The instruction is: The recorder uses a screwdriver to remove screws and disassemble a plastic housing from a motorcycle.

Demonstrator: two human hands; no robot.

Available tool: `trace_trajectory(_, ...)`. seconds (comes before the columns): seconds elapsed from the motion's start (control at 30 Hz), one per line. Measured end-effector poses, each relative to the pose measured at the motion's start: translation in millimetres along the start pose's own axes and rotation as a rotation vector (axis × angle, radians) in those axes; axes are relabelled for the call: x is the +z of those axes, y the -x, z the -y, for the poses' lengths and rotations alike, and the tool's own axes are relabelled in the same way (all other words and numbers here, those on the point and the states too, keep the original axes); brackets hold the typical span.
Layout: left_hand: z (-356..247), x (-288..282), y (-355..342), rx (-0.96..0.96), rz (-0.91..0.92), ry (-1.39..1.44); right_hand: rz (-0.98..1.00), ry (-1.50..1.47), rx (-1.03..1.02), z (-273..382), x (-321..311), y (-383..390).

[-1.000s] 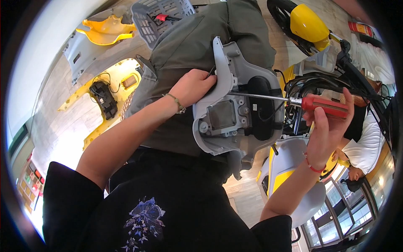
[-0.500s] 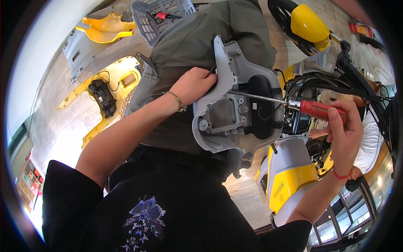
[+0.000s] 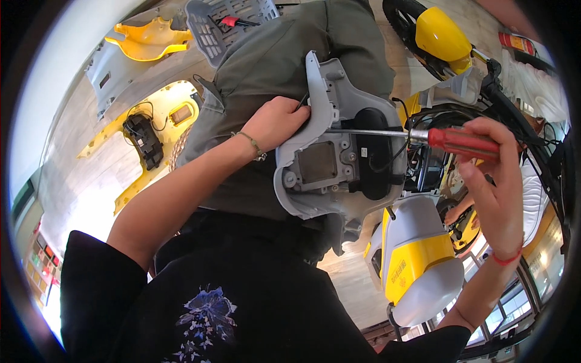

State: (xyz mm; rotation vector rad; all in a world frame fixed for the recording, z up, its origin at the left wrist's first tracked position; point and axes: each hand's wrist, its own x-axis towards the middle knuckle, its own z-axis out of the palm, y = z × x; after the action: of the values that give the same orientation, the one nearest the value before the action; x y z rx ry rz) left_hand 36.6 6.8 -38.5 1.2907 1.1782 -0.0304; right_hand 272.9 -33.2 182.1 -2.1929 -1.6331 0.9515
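My left hand (image 3: 279, 123) grips the upper edge of a grey plastic scooter housing (image 3: 339, 163) that rests on my lap. A square module and a black oval part sit in the housing's middle. My right hand (image 3: 495, 181) holds a red-handled screwdriver (image 3: 460, 142) by its handle. The long metal shaft runs left and its tip meets the housing near the top of the grey frame. A thin bracelet is on my left wrist and a red band on my right wrist.
A yellow and white scooter body (image 3: 417, 260) stands right of my knees. A yellow scooter shell with a black battery pack (image 3: 142, 139) lies on the floor at left. A grey basket (image 3: 224, 24), a yellow panel (image 3: 145, 42) and a yellow-fendered wheel (image 3: 436, 30) lie beyond.
My right hand has shifted its grip along the screwdriver handle, fingers now lower and more spread. The housing and my left hand have stayed put.
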Motion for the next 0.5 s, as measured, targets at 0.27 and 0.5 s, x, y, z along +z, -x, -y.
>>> trace_trajectory(0.27,1.8,0.8,-0.5,0.039,-0.005,-0.021,0.049,0.188,0.17,-6.6,-10.2,-4.7)
trace_trajectory(0.5,-1.4,3.0,-2.4,0.048,-0.02,-0.065,-0.017,0.121,-0.379,-9.9,-7.4,0.5)
